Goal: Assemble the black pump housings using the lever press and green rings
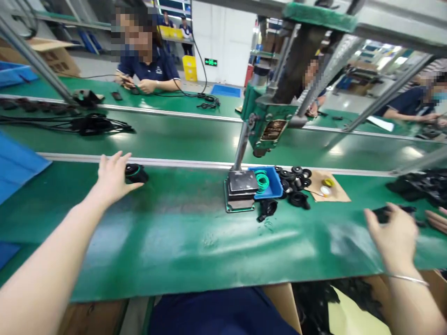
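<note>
Left hand (111, 179) is at middle left of the frame, fingers spread pretty wide. The thumb's tucked against a black round part (137, 173) sitting on the green tabletop (181, 232). Right hand (394, 235) is at lower right and blurry, fingers over a dark piece (382, 214), honestly can't tell if it's gripping. Between the hands sit a metal press base (240, 188) and a blue tray (275, 187) with green rings (261, 180).

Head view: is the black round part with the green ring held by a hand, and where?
Not gripped. The left hand lies open against the side of the black round part, thumb just under it.
</note>
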The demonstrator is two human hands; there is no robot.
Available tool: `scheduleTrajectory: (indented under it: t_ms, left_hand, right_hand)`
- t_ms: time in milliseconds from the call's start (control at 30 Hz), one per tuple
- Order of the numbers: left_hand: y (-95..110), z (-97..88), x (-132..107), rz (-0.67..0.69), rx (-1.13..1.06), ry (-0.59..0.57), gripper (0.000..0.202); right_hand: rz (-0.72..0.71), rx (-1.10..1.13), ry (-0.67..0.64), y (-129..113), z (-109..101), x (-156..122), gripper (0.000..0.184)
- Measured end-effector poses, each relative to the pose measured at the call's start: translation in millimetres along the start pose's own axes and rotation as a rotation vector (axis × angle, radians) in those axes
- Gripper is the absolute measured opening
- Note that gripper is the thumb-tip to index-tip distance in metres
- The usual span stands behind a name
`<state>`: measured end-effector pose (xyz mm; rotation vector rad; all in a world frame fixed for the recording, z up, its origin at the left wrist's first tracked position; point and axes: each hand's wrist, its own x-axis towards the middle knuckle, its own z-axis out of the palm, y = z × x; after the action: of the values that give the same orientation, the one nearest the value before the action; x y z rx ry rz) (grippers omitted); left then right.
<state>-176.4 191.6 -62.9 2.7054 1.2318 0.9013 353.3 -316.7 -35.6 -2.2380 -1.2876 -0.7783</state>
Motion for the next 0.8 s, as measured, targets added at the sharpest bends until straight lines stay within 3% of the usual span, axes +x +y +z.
scheduleTrajectory:
  t_ms: [100, 133, 200, 300, 400, 533, 667, 733, 800]
  left_hand:
    - [-24, 2.8, 10, -0.047, -0.041, -0.206, 0.102]
    - [-25, 3.2, 12, -0.066, -0.038, -0.243, 0.102]
    - [-15, 4.0, 12, -0.074, -0.032, -0.273, 0.100]
    - [25, 7.3, -2, 0.000, -0.103, -0.312, 0.086]
    - [86, 13.3, -37, 0.106, -0.272, -0.398, 0.070]
    - [171, 27.4, -87, 0.185, -0.529, -0.514, 0.065]
    - [225, 44.9, -112, 0.185, -0.725, -0.542, 0.073]
    - [238, 52.4, -117, 0.161, -0.786, -0.541, 0.077]
    - [243, 58.4, -119, 0.125, -0.845, -0.549, 0.080]
  right_hand:
    - [-0.117, 0.133, -0.219, -74, 25, -12, 0.042]
    - [-0.139, 0.215, -0.322, -97, 37, -18, 0.041]
    - [-0.042, 0.400, -0.440, -135, 64, -31, 0.042]
    - [0.192, 0.476, -0.369, -167, 102, -46, 0.050]
    - [0.329, 0.467, -0.274, -178, 126, -52, 0.055]
    - [0.346, 0.473, -0.252, -178, 123, -52, 0.047]
    - [0.239, 0.420, -0.190, -177, 97, -55, 0.029]
    - [0.032, 0.406, -0.201, -180, 83, -60, 0.020]
    - [-0.280, 0.398, -0.304, -188, 72, -66, 0.021]
